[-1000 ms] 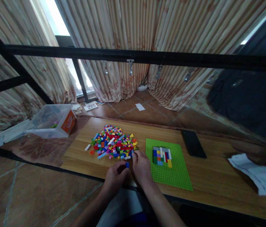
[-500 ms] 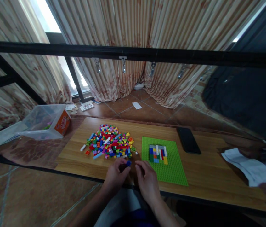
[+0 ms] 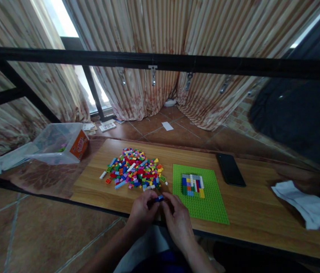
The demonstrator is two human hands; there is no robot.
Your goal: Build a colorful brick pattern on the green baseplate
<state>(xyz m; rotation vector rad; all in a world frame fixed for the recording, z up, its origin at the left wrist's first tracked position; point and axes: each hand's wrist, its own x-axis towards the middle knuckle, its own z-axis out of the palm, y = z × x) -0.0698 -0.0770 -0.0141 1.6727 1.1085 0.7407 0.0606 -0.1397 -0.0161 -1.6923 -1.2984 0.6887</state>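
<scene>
Near the table's front edge, my left hand (image 3: pixel 144 207) pinches a dark blue toy brick (image 3: pixel 159 198) between thumb and fingers. From the other side my right hand (image 3: pixel 177 212) closes its thumb and forefinger on the same brick's right end. A heap of mixed coloured bricks (image 3: pixel 137 168) lies just beyond my left hand. To the right of my hands is a green studded baseplate (image 3: pixel 213 204), bearing a low block of joined bricks (image 3: pixel 193 185) in blue, white, red, yellow and grey. My fingers partly cover the held brick.
A black phone (image 3: pixel 230 169) lies right of the baseplate on the wooden table (image 3: pixel 256 212). White papers (image 3: pixel 304 204) sit at the far right. A clear plastic box (image 3: pixel 57 146) with an orange label stands left of the table. A black rail (image 3: pixel 171 62) crosses ahead.
My right hand has come in from a small gap to meet the blue brick in my left hand. The view has shifted slightly.
</scene>
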